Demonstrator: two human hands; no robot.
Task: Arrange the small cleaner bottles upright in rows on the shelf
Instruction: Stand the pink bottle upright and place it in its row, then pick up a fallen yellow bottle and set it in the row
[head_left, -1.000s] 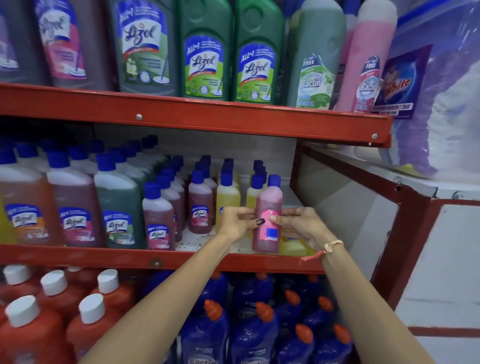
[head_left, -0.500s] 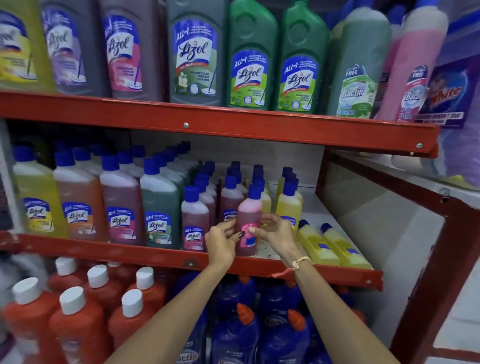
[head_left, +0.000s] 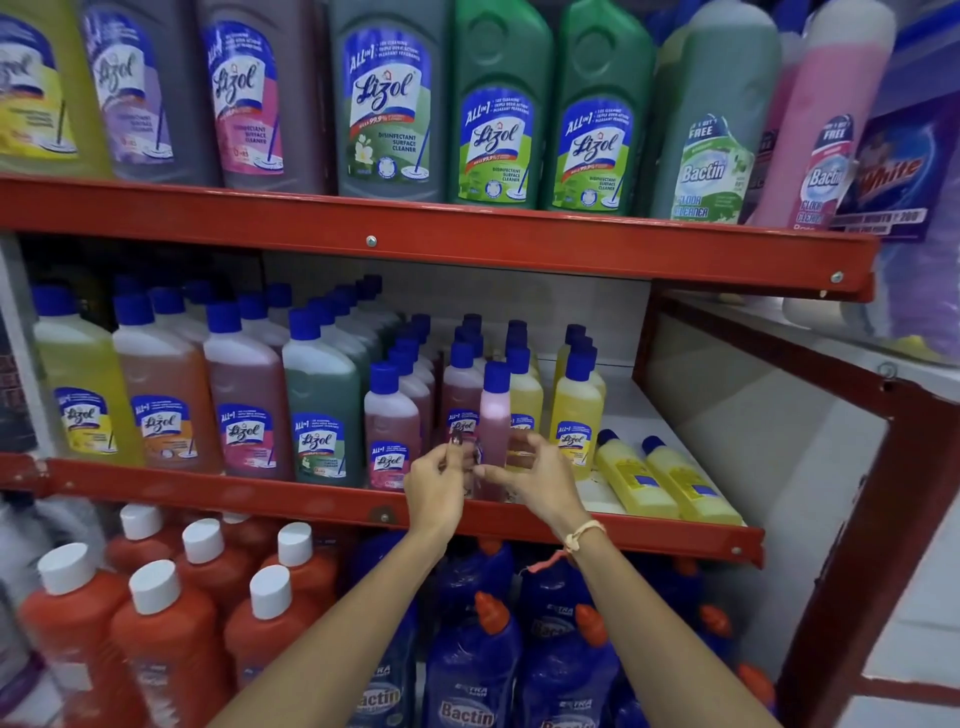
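A small pink cleaner bottle with a blue cap stands upright at the front of the middle red shelf. My left hand and my right hand both pinch its lower part from either side. Rows of small maroon bottles and small yellow bottles stand upright around it. Two small yellow bottles lie flat on the shelf to the right of my right hand.
Larger Lizol bottles fill the shelf's left half. Big bottles line the top shelf. Below are orange bottles with white caps and blue Bactin bottles. A red frame post rises at the right.
The pink bottle has gone from the shelf's front right to the front of the small-bottle rows, both hands still on it. The view has shifted, showing the two lying yellow bottles.
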